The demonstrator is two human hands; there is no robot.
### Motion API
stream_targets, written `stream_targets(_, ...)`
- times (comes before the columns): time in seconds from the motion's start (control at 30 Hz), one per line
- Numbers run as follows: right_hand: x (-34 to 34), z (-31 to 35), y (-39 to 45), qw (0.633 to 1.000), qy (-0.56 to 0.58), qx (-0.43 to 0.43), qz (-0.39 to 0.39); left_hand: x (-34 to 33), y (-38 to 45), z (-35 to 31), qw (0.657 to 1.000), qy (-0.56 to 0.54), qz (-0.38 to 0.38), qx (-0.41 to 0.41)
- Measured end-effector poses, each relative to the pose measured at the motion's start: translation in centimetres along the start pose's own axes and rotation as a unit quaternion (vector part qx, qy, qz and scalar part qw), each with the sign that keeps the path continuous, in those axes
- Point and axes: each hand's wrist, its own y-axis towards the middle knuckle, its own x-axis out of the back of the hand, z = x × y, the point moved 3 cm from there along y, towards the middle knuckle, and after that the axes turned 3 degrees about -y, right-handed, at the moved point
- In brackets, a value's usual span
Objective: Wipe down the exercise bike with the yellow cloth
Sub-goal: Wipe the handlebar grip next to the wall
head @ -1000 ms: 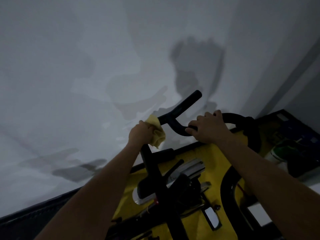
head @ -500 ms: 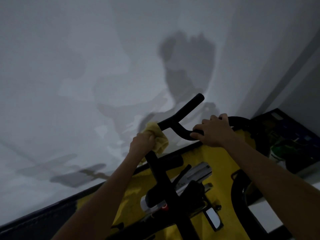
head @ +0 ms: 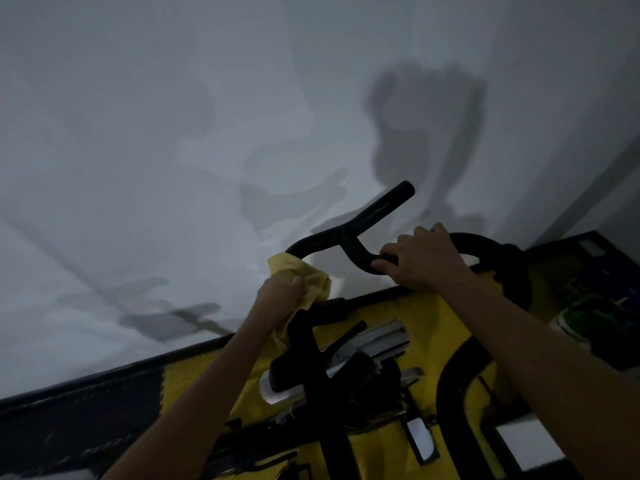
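Note:
The black handlebar (head: 363, 223) of the exercise bike fills the middle of the dim head view, above the bike's black frame (head: 311, 368). My left hand (head: 277, 296) is closed around the yellow cloth (head: 304, 278), pressed against the left bend of the bar where it meets the upright post. My right hand (head: 422, 261) grips the bar's right curve. One bar end points up and to the right, bare.
A white wall (head: 173, 168) stands close behind the bike, with shadows on it. Yellow and black floor mats (head: 426, 323) lie below. A green and white shoe (head: 581, 323) sits at the right, and a white block (head: 530, 441) lies at the lower right.
My left hand with the cloth has slid a short way along the left bend of the bar. The right hand keeps its grip. The camera view has shifted slightly.

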Motion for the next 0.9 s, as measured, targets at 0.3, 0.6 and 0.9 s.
stream_targets(0.3, -0.4, 0.0, 0.1, 1.0, -0.017, 0.015, -0.017, 0.9, 8.1, -3.0, 0.979, 0.194, -0.001, -0.061)
stream_targets(0.6, -0.2, -0.1, 0.2, 1.0, -0.019, 0.01, -0.001, 0.0, 9.3, -5.6, 0.924, 0.309, 0.029, -0.222)
stream_targets(0.9, -0.1, -0.1, 0.0, 0.999, -0.032, 0.007, 0.003, 0.4, 5.7, -2.8, 0.979, 0.195, -0.051, -0.032)
